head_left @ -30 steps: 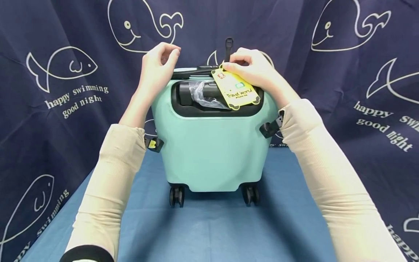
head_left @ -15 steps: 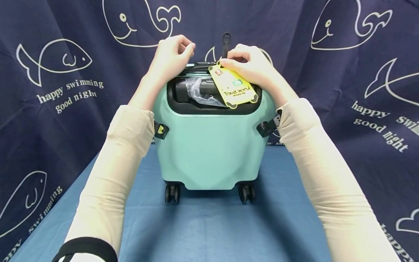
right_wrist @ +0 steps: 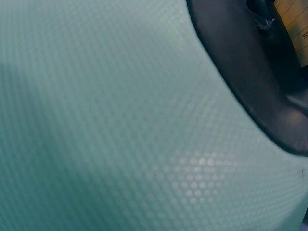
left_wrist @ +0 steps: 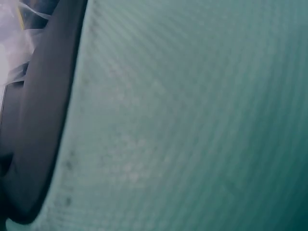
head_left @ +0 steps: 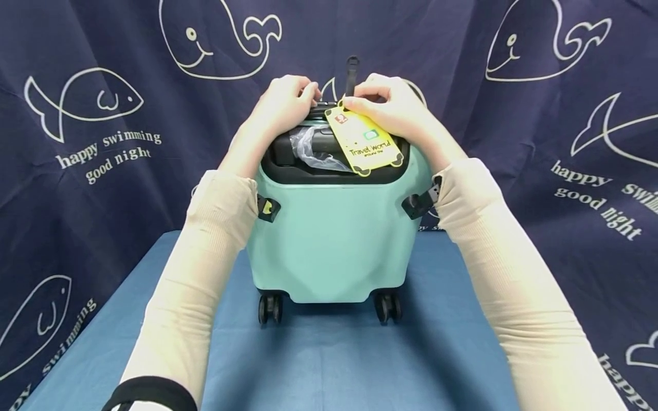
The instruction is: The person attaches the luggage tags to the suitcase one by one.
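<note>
A mint-green suitcase [head_left: 334, 240] stands upright on its wheels, with a black recess [head_left: 288, 174] at the top of its face. My right hand [head_left: 396, 105] pinches a yellow luggage tag [head_left: 366, 142] at its upper end, where a black strap [head_left: 352, 77] sticks up past the fingertips. The tag reads "Travel World" and hangs slanted over the recess. My left hand [head_left: 285, 105] is at the suitcase's top left, fingers curled, fingertips right by the black top handle [head_left: 324, 108]. Whether those fingers hold anything I cannot tell. Both wrist views show mostly the green shell [left_wrist: 183, 115].
Clear plastic wrap [head_left: 311, 151] lies around a black bar inside the recess. Black wheels [head_left: 388, 308] rest on a blue cloth [head_left: 329, 365]. A dark blue curtain [head_left: 411, 34] with white whale and fish drawings hangs close behind.
My left hand has moved right, from the suitcase's left top corner to beside the handle's middle, closer to the tag. The right hand keeps its pinch on the luggage tag.
</note>
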Demonstrator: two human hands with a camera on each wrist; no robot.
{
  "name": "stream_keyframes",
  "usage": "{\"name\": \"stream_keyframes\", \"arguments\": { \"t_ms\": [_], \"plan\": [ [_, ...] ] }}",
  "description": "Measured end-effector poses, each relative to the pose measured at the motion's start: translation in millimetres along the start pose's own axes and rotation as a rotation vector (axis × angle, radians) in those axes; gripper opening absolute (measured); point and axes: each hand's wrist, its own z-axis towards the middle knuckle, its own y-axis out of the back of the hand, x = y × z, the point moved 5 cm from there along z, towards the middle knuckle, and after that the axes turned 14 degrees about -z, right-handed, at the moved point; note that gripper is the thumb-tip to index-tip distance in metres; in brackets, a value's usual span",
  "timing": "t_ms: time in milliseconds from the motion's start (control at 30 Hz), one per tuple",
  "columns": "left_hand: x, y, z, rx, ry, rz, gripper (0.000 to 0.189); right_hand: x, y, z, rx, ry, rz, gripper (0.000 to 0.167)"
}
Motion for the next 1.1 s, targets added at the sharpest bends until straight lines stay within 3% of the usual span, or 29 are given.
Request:
{"name": "stream_keyframes", "arguments": {
  "t_ms": [233,400,600,767,967,1100],
  "plan": [
    [2.7,-1.8,-7.2,0.036,0.011,-0.003,0.037,1,-2,-2.0,0.0,-0.004,0.027,0.028],
    [3.9,1.3,-12.8,0.018,-0.012,-0.067,0.032,4,-4,-1.9,0.011,0.006,0.044,0.028],
    [-0.2,1.7,-10.8,0.014,-0.06,-0.285,0.032,1,1,-4.1,0.011,-0.022,0.011,0.029],
    [3.3,1.9,-10.9,0.033,-0.039,-0.485,0.036,0,0,-4.0,0.014,-0.03,0.035,0.03],
    [3.5,2.0,-11.9,0.066,-0.025,-0.642,0.041,0,0,-4.6,0.006,-0.018,0.02,0.029],
    [2.7,1.9,-11.7,0.071,-0.012,-0.693,0.045,1,2,-4.9,0.001,-0.017,0.013,0.028]
  ]
}}
